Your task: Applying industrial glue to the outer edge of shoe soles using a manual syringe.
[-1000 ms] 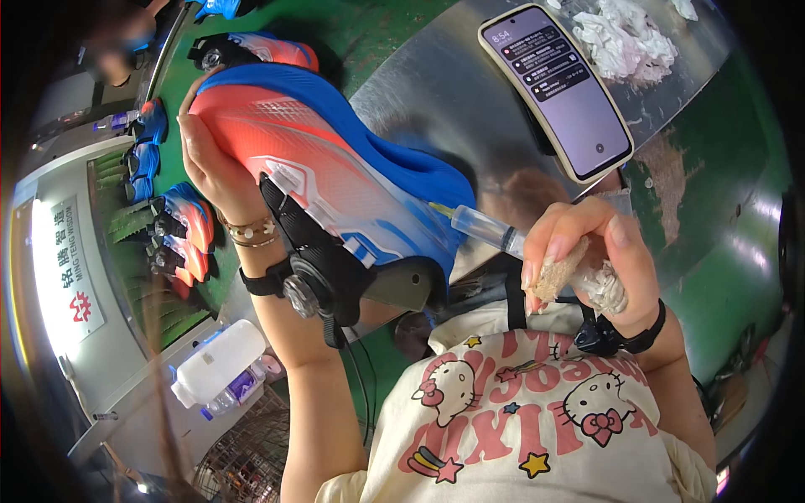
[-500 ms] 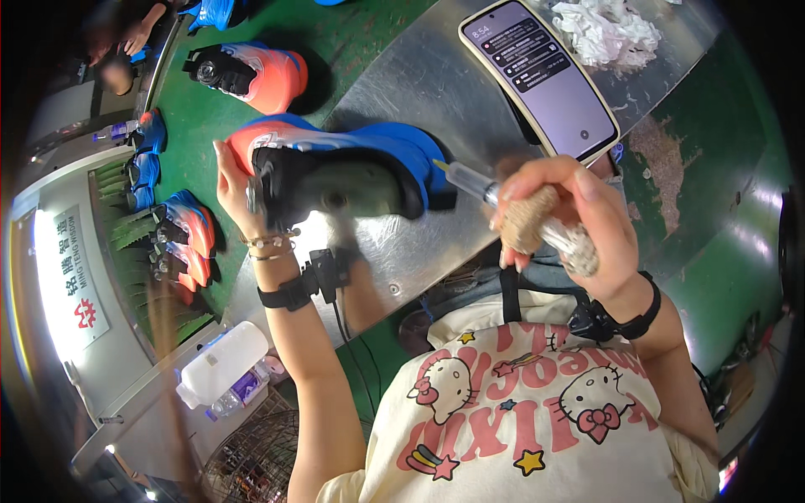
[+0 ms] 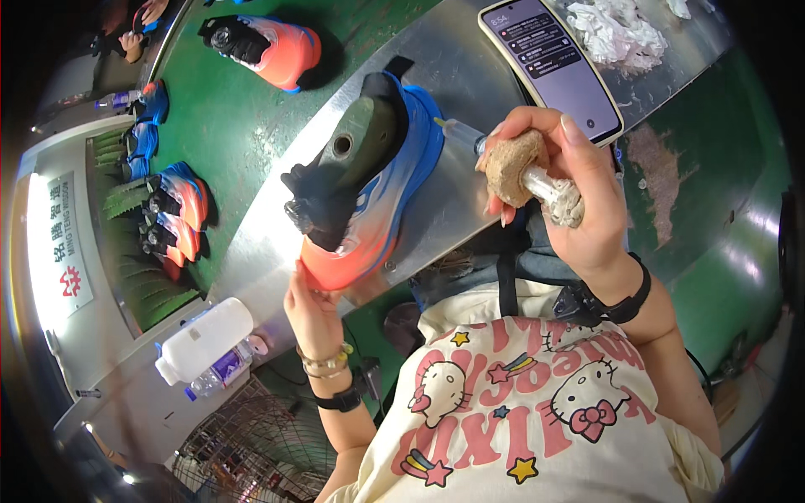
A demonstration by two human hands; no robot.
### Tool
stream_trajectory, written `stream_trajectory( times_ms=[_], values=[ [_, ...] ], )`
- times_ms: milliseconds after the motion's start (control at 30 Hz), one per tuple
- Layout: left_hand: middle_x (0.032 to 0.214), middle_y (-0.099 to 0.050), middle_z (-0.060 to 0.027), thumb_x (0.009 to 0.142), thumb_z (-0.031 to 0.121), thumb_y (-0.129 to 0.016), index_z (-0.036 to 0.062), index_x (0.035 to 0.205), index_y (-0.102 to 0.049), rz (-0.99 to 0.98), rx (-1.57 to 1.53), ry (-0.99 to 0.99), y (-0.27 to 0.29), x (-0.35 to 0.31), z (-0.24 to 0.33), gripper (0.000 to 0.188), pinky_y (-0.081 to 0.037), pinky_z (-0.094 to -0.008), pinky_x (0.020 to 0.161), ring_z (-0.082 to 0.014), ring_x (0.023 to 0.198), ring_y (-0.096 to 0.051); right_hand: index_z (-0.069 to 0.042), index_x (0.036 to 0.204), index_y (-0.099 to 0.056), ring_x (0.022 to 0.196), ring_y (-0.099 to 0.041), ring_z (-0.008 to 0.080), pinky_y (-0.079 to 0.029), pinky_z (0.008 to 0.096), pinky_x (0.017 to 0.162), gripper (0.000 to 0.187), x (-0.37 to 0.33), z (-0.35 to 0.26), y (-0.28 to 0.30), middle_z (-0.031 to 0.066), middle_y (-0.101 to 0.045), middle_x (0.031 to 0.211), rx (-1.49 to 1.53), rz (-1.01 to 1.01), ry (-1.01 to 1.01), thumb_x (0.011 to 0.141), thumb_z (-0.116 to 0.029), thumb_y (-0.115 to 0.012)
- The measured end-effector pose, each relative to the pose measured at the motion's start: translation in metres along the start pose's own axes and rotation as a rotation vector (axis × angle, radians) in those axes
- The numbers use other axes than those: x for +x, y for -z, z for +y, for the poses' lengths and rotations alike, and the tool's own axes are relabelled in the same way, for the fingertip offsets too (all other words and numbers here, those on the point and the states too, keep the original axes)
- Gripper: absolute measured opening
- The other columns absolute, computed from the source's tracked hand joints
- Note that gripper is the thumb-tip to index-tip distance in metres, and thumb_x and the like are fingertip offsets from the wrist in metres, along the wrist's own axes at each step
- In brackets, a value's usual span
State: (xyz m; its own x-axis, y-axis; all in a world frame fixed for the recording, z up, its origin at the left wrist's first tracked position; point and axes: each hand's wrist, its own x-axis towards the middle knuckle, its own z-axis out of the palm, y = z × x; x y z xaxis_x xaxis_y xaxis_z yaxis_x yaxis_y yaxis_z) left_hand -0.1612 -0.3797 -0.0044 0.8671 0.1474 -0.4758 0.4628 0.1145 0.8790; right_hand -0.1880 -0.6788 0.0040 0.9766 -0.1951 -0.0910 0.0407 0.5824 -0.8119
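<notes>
A blue, white and coral sports shoe with a dark green shoe last inside rests on the metal table, toe toward me and heel away. My left hand grips the shoe's coral toe, some of its fingers hidden under it. My right hand is closed around a clear syringe with a tan, lumpy wrap about its barrel. The syringe's thin yellowish tip points at the shoe's blue sole edge, seemingly just short of it.
A phone lies at the table's far right beside crumpled white tissue. Another coral shoe stands on the green surface, with several more at the left. A white bottle lies beside a clear bottle.
The shoe has swung round so that its toe faces me. My left hand has come nearer to me with the toe. The right hand with the syringe has shifted slightly away from me.
</notes>
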Motion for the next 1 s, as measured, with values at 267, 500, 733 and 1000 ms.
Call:
stream_trajectory(
  times_ms=[267,500,733,1000],
  values=[
    [0.104,-0.055,-0.0169,0.091,0.021,-0.035,-0.0077,0.108,-0.044,-0.376,-0.075,0.204,-0.018,-0.046,-0.031,0.034,-0.051,-0.0377,0.077,-0.0256,0.091,-0.059,0.004,0.097,-0.050,0.060,-0.058,0.0155,-0.046,0.0228,0.051,0.044,-0.010,-0.002,-0.002,0.0110,-0.057,0.076,-0.039,0.010,-0.065,0.092,-0.029,-0.022],
    [0.111,-0.051,-0.0164,0.080,0.014,-0.055,-0.0075,0.117,-0.036,-0.526,-0.245,0.310,-0.034,-0.044,-0.042,0.047,-0.045,-0.0324,0.085,-0.0216,0.099,-0.055,-0.002,0.096,-0.044,0.056,-0.054,0.0207,-0.041,0.0254,0.046,0.041,-0.020,-0.010,-0.002,0.0161,-0.052,0.082,-0.046,0.013,-0.145,0.089,-0.036,-0.022],
    [0.111,-0.051,-0.0157,0.073,0.014,-0.060,-0.0062,0.116,-0.037,-0.601,-0.346,0.337,-0.054,-0.043,-0.051,0.054,-0.041,-0.0330,0.088,-0.0214,0.101,-0.053,-0.003,0.095,-0.043,0.053,-0.053,0.0215,-0.040,0.0260,0.044,0.041,-0.032,-0.029,-0.005,0.0167,-0.051,0.081,-0.064,0.036,-0.203,0.089,-0.036,-0.021],
    [0.114,-0.049,-0.0114,0.072,0.001,-0.059,0.0002,0.118,-0.037,-0.869,-0.641,0.604,-0.115,-0.032,-0.069,0.051,-0.041,-0.0341,0.090,-0.0214,0.105,-0.050,-0.004,0.093,-0.040,0.045,-0.044,0.0190,-0.038,0.0266,0.041,0.038,-0.067,-0.058,-0.012,0.0127,-0.045,0.075,-0.138,0.264,-0.120,0.091,-0.035,-0.019]
  ],
)
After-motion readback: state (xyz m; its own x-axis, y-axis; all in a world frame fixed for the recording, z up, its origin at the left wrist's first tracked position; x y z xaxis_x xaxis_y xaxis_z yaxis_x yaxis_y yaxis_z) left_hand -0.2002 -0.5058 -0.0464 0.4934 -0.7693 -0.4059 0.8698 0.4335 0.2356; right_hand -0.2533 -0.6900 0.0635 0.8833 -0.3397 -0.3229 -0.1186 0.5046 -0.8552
